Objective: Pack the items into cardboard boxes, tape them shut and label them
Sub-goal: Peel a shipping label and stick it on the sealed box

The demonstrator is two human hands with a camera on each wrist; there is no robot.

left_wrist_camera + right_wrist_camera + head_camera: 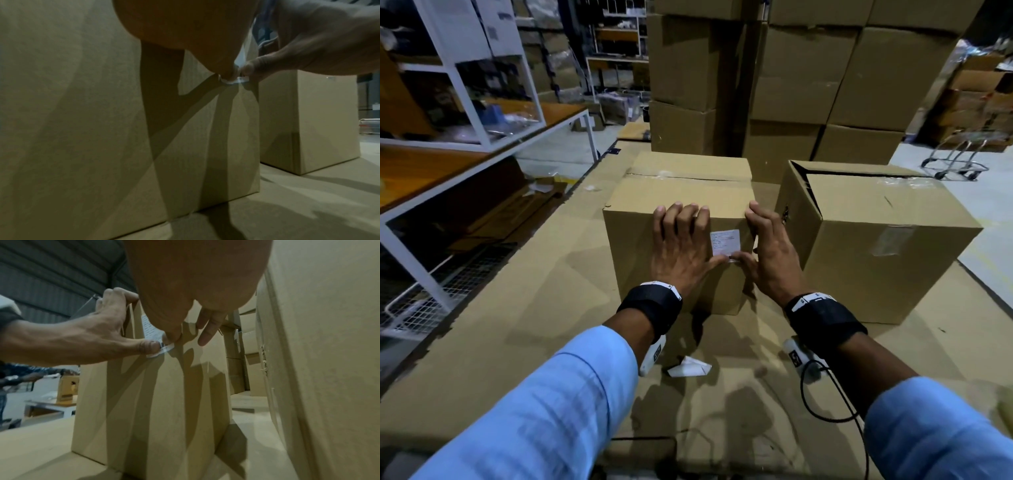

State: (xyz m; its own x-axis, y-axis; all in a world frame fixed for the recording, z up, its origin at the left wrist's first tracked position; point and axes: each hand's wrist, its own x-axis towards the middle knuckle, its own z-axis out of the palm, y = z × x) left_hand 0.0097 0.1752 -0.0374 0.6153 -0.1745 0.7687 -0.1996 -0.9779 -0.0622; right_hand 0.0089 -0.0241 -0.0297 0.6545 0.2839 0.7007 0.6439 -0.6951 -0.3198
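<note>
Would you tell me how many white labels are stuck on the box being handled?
1: the white label sits on the near face of the box, between both thumbs. Other faces are hidden.

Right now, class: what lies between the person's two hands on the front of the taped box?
A white label, stuck on the box front; the left hand and right hand press its lower edge with their thumbs. The head view shows it best.

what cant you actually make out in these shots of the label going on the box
- Print on the label: too small in the head view, skewed and partly covered by the right hand in the right wrist view.
- Contents of the labelled box: closed flaps hide them in every view.
- Inside of the neighbouring box: only a dark gap shows at its lifted flap.
- Left hand fingertips: out of sight in the left wrist view, behind the palm.
</note>
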